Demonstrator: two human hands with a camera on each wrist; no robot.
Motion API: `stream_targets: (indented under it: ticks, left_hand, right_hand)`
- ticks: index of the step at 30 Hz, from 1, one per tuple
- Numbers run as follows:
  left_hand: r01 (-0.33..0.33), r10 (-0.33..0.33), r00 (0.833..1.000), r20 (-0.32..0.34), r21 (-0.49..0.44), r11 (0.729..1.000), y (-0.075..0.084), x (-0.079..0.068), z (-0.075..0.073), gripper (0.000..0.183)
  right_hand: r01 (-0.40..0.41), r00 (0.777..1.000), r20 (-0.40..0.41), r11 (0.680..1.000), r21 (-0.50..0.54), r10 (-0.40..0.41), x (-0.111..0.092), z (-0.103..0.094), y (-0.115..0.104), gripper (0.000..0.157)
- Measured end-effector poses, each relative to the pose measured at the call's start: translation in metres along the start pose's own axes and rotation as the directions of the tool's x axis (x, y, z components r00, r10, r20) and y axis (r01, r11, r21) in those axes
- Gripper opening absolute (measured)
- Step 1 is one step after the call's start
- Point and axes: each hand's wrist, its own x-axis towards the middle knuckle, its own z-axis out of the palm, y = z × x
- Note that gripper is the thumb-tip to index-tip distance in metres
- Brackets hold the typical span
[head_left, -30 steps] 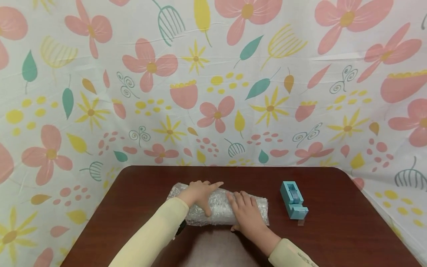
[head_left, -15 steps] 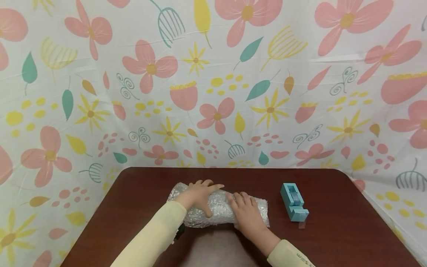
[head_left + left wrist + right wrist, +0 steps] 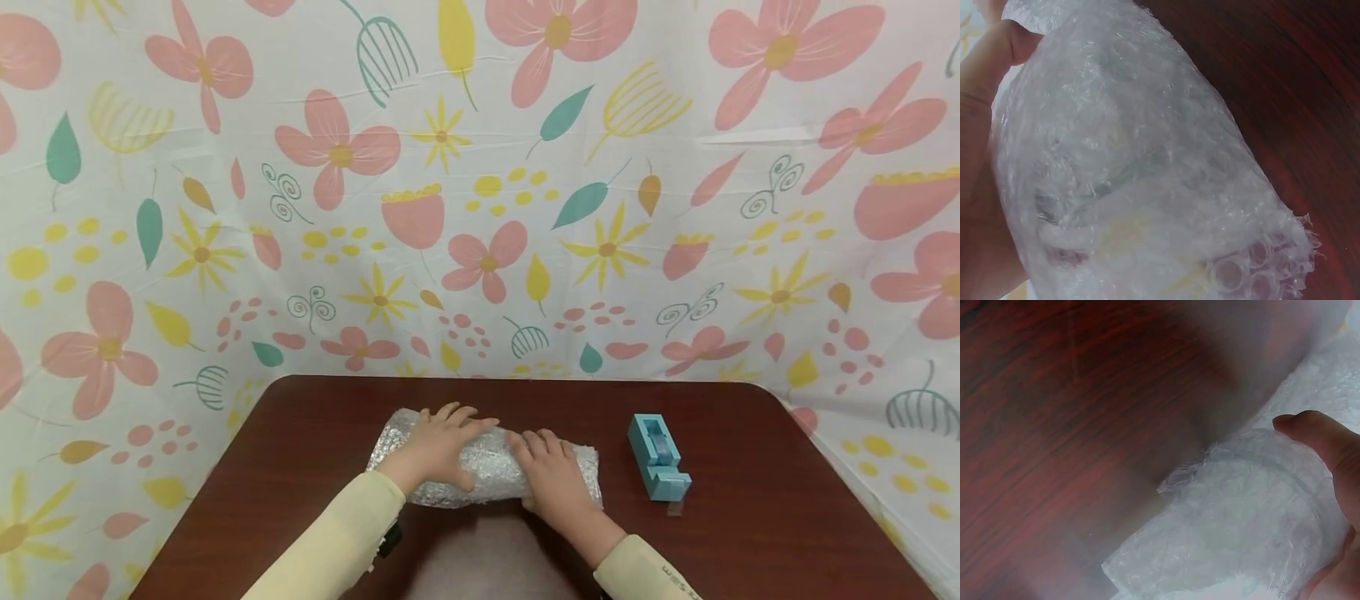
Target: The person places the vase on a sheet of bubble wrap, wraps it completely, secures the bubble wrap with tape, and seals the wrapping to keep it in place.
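Note:
A roll of clear bubble wrap (image 3: 491,467) lies crosswise on the dark wooden table. Something inside shows only faintly through its layers. My left hand (image 3: 438,450) rests on the roll's left half, fingers spread and the thumb (image 3: 1019,40) against the plastic. On the right half, my right hand (image 3: 553,475) holds the roll, fingers over the top and thumb (image 3: 1313,428) on the near side. At the roll's end in the left wrist view, large round bubbles show along the ragged edge.
A light blue tape dispenser (image 3: 660,460) stands right of the roll, a short strip of clear tape (image 3: 675,507) hanging from its front. Behind the table (image 3: 780,508) hangs a white flowered cloth (image 3: 480,192).
My left hand and forearm have shifted slightly left, and the roll's left end reaches a little farther out. The right hand stays in nearly the same place.

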Motion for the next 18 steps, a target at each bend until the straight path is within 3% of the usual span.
stream_targets:
  ticks: [7, 12, 18]
  left_hand:
    - [-0.034, 0.039, 0.996, -0.074, 0.064, 0.997, 0.005, -0.01, 0.001, 0.08]
    - [-0.057, 0.077, 0.983, -0.168, 0.117, 0.991, 0.007, -0.018, 0.006, 0.076]
    - [-0.028, 0.08, 0.964, -0.254, 0.199, 0.98, 0.007, -0.022, 0.013, 0.084]
  right_hand:
    - [-0.009, 0.999, 0.05, 0.999, 0.051, 0.007, 0.003, -0.002, 0.003, 0.098]
    - [-0.011, 0.999, 0.043, 0.998, 0.059, 0.009, 0.005, -0.002, 0.004, 0.098]
    - [-0.017, 0.999, 0.038, 0.997, 0.072, 0.014, 0.006, -0.003, 0.005, 0.097]
